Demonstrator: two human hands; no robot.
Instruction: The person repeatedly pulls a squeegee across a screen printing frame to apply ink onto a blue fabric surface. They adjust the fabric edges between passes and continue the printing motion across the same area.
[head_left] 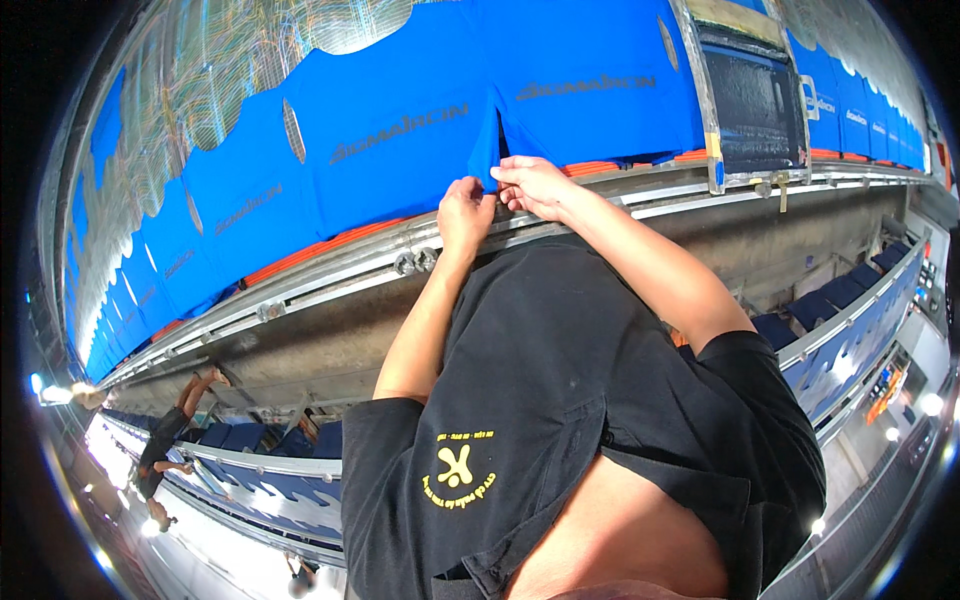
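Left hand: we had our left hand [463, 220] at the near edge of the long worktable, its fingers curled and pinched with the thumb on a corner of cloth.
Right hand: we brought our right hand [535, 187] in from the other side, thumb and forefinger closed on cloth at the same spot, the two hands almost touching.
Blue cloth panel: we held this piece [390, 90] by its near right corner, which stood in a raised fold between our fingertips; the rest lay spread on the table, dark lettering across it.
Neighbouring panel: just to the right we had a second blue piece [590, 115], also lettered, with a narrow dark gap between the two near our fingers.
Table edge: below the cloth we saw orange-red edging [330, 243], and nearer to us a metal rail [340, 275].
Framed screen: to the right of both panels we saw a metal-framed dark screen [752, 105] lying across the table.
Far side: beyond the cloth we saw a glossy grey surface [250, 80] crossed by fine coloured lines.
Clothing: we wore a black shirt [540, 350] with a yellow emblem [455, 466].
Company: well apart, at left, we saw another person [165, 450] in dark clothes.
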